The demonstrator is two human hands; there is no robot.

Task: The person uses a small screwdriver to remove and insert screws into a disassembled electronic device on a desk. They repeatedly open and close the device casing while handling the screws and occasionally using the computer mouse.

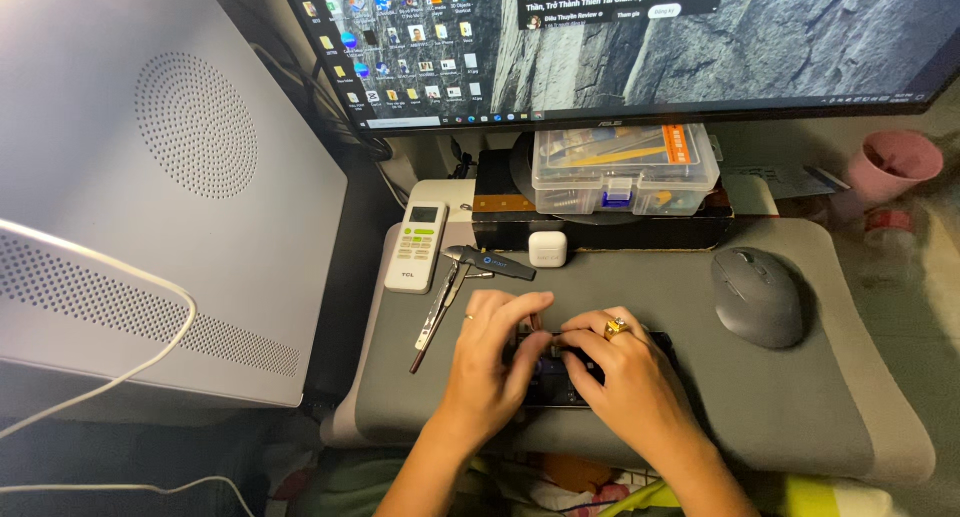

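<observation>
The dark flat device (580, 377) lies on the grey mat (780, 397), under both hands' fingers (530, 349).

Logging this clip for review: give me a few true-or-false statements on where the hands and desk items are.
1. Both hands rest on a dark flat device on the grey mat. True.
2. The right hand grips the mouse. False: the mouse lies apart, untouched.
3. A white remote lies left of the left hand. True.
4. The pink cup stands on the mat. False: it stands beyond the mat's right corner.
5. The clear plastic box sits under the monitor. True.
</observation>
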